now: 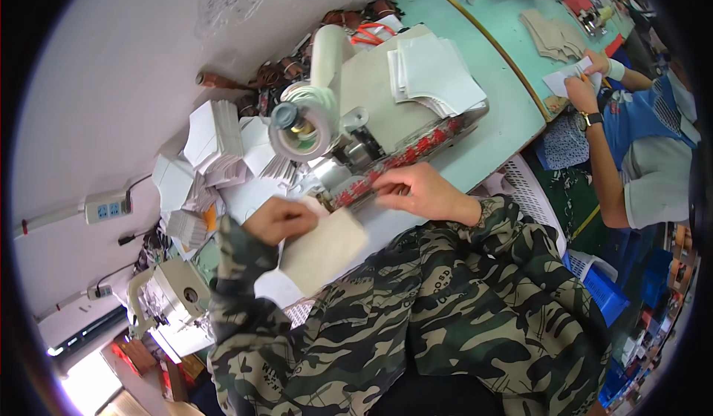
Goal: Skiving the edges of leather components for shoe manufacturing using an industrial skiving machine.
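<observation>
My left hand (282, 221) is closed, its fingers curled at the upper edge of a flat beige panel (325, 251). This panel lies tilted in front of a machine (356, 152) with a pale housing. My right hand (425, 193) is held just right of the panel, beside a row of red pieces (408, 155) along the machine's near edge. Its fingers are curled together; anything between them is hidden. A roll of white tape (301, 147) sits on the machine. White cut sheets (438, 74) are stacked on its flat top.
More stacks of white pieces (214, 138) stand left, against the wall. Another sewing machine (174, 293) is at lower left. A co-worker (646, 149) handles a white piece at the pale green table (486, 63) on the right. A white perforated basket (531, 201) and a blue crate (603, 293) sit below.
</observation>
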